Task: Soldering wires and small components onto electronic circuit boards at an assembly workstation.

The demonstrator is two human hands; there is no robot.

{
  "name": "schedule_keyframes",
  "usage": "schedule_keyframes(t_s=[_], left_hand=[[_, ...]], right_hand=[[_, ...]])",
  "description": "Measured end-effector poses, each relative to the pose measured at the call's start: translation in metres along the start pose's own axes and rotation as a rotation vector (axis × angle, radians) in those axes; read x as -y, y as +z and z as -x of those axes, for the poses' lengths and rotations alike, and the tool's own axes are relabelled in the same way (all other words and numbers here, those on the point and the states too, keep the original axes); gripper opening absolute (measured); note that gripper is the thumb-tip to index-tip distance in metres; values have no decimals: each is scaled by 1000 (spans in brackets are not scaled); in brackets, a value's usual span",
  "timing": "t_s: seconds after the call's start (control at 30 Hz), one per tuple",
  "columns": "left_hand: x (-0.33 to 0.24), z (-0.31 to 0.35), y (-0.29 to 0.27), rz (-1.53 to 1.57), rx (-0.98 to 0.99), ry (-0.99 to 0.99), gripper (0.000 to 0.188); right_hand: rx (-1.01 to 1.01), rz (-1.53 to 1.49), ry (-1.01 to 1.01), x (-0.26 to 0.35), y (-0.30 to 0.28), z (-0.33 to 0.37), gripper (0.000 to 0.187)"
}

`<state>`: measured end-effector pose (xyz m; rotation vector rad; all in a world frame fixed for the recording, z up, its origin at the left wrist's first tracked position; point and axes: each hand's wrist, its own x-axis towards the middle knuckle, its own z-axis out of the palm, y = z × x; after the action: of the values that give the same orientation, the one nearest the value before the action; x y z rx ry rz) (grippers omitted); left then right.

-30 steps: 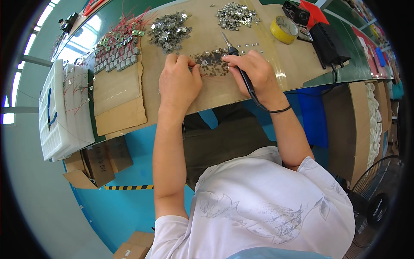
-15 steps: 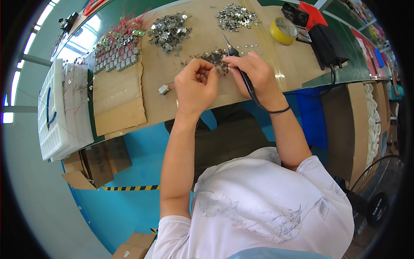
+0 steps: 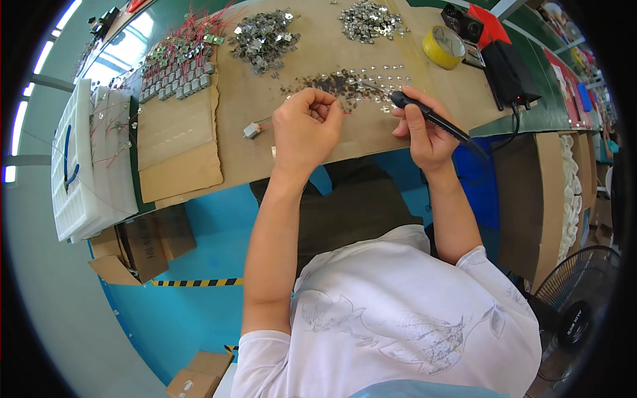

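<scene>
My right hand (image 3: 428,136) is closed round the black handle of a soldering iron (image 3: 443,124). The iron's metal tip points left, over small shiny pieces (image 3: 387,99) in rows beside a dark, scorched patch (image 3: 332,83) of the board. Pinched together, the fingers of my left hand (image 3: 306,129) hold a thin red wire, whose end shows just past the fingertips. To the left of this hand lies a small grey block-shaped motor (image 3: 252,131), with red wire (image 3: 266,125) running from it toward the hand. The rest of the wire is hidden by my palm.
Wired grey parts (image 3: 179,79) stand in rows on cardboard (image 3: 176,146) at left. Two piles of metal pieces, one near (image 3: 264,41) and one farther right (image 3: 371,22), lie behind. Yellow tape (image 3: 444,48) and a black power unit (image 3: 507,76) occupy the right; a fan (image 3: 577,312) stands below.
My right hand has moved right and turned; the soldering iron now lies more slanted, its tip lower and farther right. My left hand has barely moved and keeps its pinch.
</scene>
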<state>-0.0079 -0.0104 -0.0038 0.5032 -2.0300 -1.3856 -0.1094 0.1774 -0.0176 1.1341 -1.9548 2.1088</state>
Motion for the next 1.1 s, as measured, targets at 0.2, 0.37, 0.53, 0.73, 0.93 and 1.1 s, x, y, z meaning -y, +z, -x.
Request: schedule_keyframes(t_s=[0.2, 0.37, 0.53, 0.73, 0.93, 1.1], left_hand=[[-3, 1, -1, -57, 33, -3, 5], [-2, 1, 0, -63, 33, -5, 6], [0, 1, 1, -95, 29, 4, 6], [-2, 1, 1, -113, 34, -15, 7], [-4, 1, 0, -115, 36, -22, 7], [-3, 1, 0, -133, 33, -26, 7]], right_hand=[[-60, 88, -38, 0, 0, 3, 12], [-35, 106, -16, 3, 0, 1, 10], [-15, 144, -7, 5, 0, -2, 10], [-8, 152, -4, 4, -1, -1, 10], [3, 149, -12, 4, -1, -1, 11], [7, 139, -16, 6, 1, -2, 11]])
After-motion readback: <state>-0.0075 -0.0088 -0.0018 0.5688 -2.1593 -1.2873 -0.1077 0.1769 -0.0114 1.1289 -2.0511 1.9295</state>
